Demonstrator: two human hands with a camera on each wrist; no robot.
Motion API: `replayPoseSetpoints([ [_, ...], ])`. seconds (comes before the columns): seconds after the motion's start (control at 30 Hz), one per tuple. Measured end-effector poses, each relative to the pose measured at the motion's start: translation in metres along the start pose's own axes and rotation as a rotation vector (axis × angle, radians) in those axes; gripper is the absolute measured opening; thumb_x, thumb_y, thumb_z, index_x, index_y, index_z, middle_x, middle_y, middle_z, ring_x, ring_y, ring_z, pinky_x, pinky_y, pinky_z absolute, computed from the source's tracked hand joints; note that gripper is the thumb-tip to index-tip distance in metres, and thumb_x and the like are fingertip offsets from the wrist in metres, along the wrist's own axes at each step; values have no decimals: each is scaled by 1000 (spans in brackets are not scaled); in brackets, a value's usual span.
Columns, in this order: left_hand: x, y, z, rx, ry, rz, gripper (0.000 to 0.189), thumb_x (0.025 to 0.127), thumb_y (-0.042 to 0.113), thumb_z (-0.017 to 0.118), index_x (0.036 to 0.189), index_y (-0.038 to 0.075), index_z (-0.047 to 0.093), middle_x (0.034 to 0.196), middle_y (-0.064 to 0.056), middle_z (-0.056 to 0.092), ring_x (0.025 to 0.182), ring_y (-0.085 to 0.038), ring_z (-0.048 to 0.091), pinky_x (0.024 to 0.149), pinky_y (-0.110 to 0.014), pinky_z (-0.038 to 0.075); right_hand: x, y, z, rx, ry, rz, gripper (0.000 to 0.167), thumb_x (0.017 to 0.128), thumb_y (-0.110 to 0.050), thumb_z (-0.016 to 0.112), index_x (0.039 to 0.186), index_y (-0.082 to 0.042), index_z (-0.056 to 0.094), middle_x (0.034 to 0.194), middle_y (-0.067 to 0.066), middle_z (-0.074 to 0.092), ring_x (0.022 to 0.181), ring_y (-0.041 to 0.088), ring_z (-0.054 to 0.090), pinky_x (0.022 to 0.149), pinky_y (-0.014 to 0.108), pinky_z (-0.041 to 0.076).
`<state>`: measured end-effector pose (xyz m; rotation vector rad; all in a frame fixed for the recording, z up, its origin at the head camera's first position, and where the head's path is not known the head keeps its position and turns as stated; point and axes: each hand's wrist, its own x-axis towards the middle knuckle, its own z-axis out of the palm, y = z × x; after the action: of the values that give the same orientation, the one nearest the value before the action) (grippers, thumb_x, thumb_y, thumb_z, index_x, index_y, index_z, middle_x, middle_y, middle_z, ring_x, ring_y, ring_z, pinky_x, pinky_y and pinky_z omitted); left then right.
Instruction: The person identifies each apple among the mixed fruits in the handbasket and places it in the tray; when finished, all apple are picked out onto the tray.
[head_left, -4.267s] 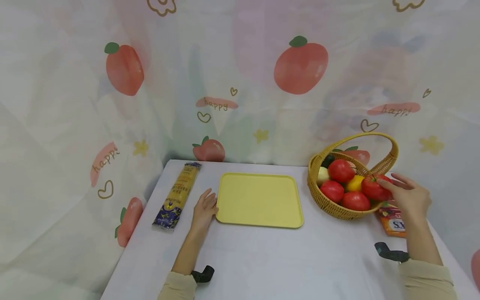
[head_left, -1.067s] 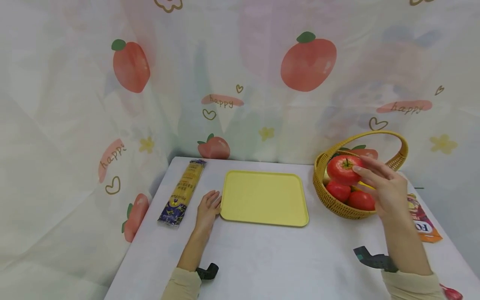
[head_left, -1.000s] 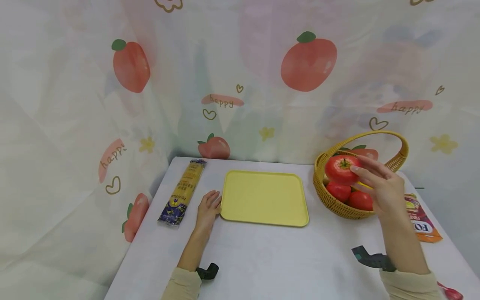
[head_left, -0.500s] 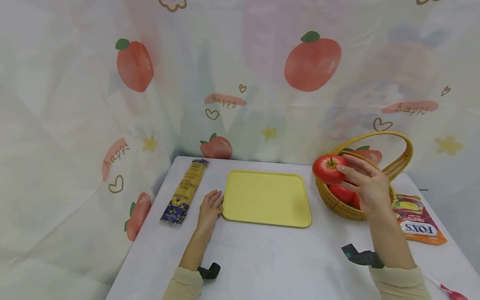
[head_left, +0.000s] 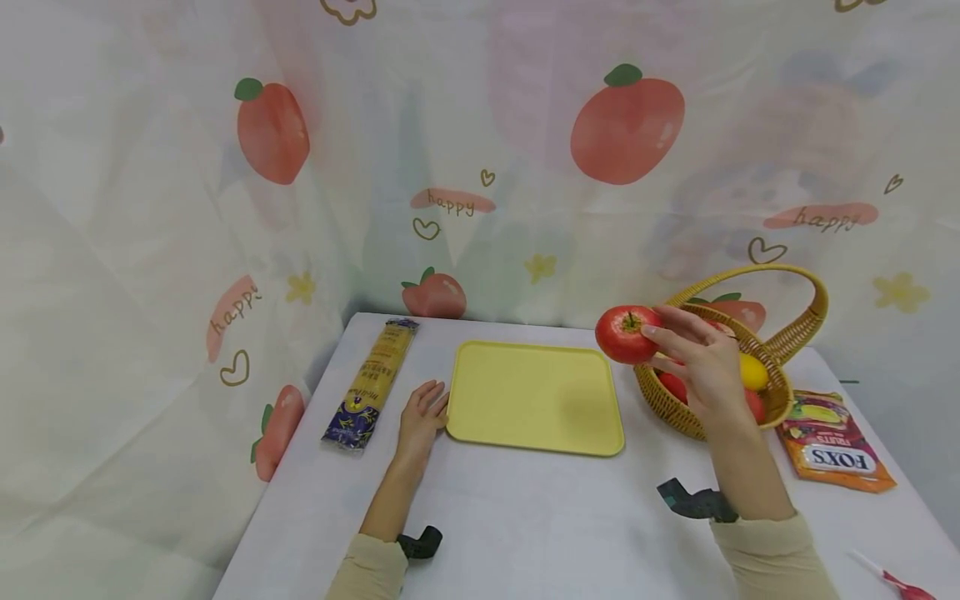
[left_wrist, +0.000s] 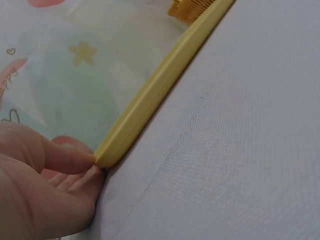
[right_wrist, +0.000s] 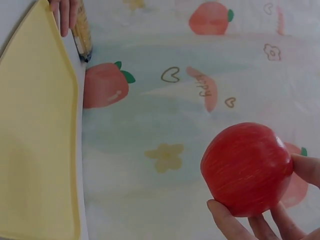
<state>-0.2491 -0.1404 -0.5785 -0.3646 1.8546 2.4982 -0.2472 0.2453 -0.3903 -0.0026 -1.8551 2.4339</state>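
My right hand (head_left: 707,367) holds a red apple (head_left: 628,334) up in the air, beyond the right end of the yellow tray (head_left: 534,400) and left of the basket. In the right wrist view the thumb and fingertips grip the streaked apple (right_wrist: 247,170) from the side and below. At the tray's left edge rests my left hand (head_left: 422,423). Its thumb lies on the rim and its fingers reach under the corner of the tray (left_wrist: 150,107), pinching it. The wicker basket (head_left: 663,408), with red fruit and a yellow fruit (head_left: 752,372) inside, is partly hidden by my right hand.
A long noodle packet (head_left: 373,383) lies left of the tray. Right of the basket is a FOX'S candy bag (head_left: 832,442). A red spoon-like thing with a pale handle (head_left: 903,589) lies at the lower right. A printed curtain (head_left: 525,225) hangs behind the table.
My right hand lifted the apple out of the basket and carried it left to the tray's right end. The candy bag and yellow fruit came into fuller view. My left hand stays at the tray.
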Motion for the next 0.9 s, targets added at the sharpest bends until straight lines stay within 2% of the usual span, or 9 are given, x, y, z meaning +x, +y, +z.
replayPoseSetpoints([
  [0.3, -4, 4, 2, 9, -21, 24, 76, 90, -27, 48, 159, 2, 34, 162, -19, 40, 146, -37, 45, 115, -44, 47, 8, 9, 15, 68, -20, 69, 49, 94, -11, 78, 141, -5, 63, 122, 0, 69, 97, 14, 77, 82, 32, 63],
  [0.57, -4, 3, 2, 26, -14, 17, 77, 90, -27, 49, 159, 4, 35, 162, -18, 41, 146, -36, 45, 115, -44, 47, 19, 21, 31, 34, -6, 106, 55, 92, -15, 81, 142, -5, 62, 120, -1, 70, 93, 14, 77, 82, 35, 63],
  [0.9, -4, 2, 1, 4, -16, 15, 76, 91, -27, 48, 159, 4, 35, 162, -18, 40, 146, -36, 45, 116, -45, 46, 31, 32, 53, -1, -34, 147, 60, 90, -20, 85, 142, -4, 61, 116, -3, 73, 92, 15, 77, 85, 38, 63],
])
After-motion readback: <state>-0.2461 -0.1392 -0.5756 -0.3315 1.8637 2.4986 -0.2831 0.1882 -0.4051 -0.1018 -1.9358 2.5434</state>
